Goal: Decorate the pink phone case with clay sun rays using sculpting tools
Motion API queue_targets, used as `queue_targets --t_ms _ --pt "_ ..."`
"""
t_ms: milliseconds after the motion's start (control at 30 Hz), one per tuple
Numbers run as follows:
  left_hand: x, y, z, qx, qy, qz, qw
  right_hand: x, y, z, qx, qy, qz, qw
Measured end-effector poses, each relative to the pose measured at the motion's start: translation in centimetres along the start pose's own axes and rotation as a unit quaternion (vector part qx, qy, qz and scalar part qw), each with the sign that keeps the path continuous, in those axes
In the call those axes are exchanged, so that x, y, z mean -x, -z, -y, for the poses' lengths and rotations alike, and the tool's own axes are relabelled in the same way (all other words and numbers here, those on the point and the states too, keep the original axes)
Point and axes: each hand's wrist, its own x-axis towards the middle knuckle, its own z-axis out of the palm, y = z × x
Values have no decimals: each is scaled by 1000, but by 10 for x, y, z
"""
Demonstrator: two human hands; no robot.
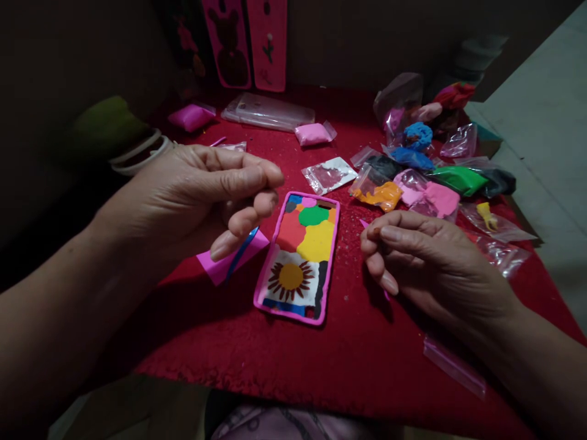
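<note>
A phone case (305, 241) with a pink rim lies on the red cloth (275, 360), its back covered in coloured clay patches. On its white patch is a flower (290, 277) with an orange centre and brown petals. My left hand (206, 195) is raised to the upper left of the case, thumb and forefinger pinched; whatever they hold, if anything, is too small to tell. My right hand (426, 263), right of the case, pinches a small bit of brown clay (374, 233). A pink block (233, 253) with a blue strip lies partly under my left hand.
Bags of clay, among them orange (383, 195), green (461, 179) and pink (440, 198), crowd the right back. A clear case (270, 112) lies behind. Decorated panels (267, 49) stand at the back. An empty bag (454, 366) lies front right.
</note>
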Motion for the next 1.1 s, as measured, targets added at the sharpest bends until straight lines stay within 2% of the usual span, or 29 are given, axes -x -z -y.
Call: queue_targets --t_ms 100,167,333,400,667,800,1100 --pt "0 2 0 4 5 35 999 0 0 0 0 -1 -4 1000" --pt "2 1 0 -2 -2 33 999 1 -1 0 -1 -3 -5 1000" --pt "6 -8 -1 -46 -34 -41 998 0 -1 0 2 -3 -4 1000" --pt "6 -8 -1 -58 -39 -52 996 0 -1 0 1 -3 -5 1000" --pt "5 1 -1 -8 15 36 999 1 -1 0 0 -3 -6 1000" --pt "8 3 -3 12 7 66 998 1 -1 0 2 -3 -9 1000" --pt "2 5 1 30 -27 25 999 0 0 0 8 -2 -10 1000"
